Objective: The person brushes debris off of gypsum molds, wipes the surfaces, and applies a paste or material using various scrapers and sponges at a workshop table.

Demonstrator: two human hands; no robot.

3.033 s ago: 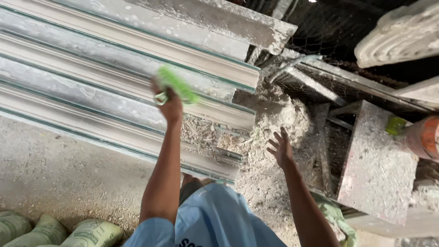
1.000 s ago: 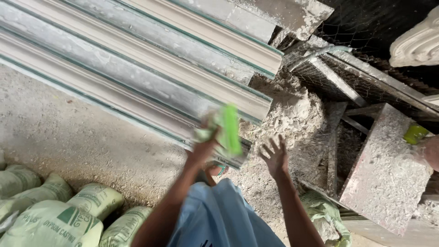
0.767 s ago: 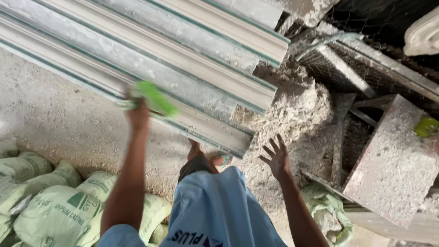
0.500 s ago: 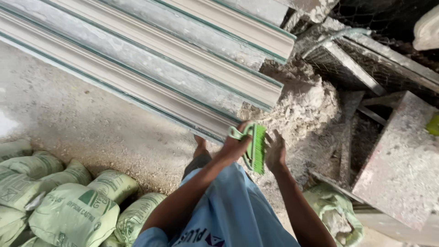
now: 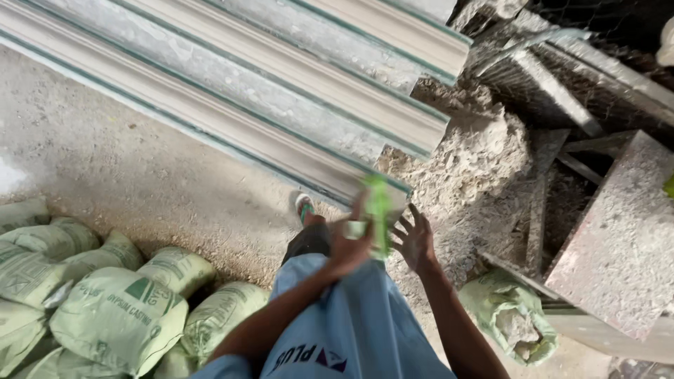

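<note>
Green plastic brush [image 5: 378, 210] in left hand [image 5: 349, 247]

Long moulded strips [image 5: 281, 91] lie side by side on the floor [image 5: 126, 168], running from the upper left of the frame down to the centre. Your left hand [image 5: 349, 245] sits at lower centre, closed around a flat tool [image 5: 378, 214], just below the strips' near ends. Your right hand [image 5: 415, 242] is just right of it, fingers spread. Stacked sacks [image 5: 105, 302] fill the lower left. A rubble heap [image 5: 477, 168] lies right of centre, a slab [image 5: 618, 238] at far right, a crumpled bag [image 5: 512, 316] below it.
</note>
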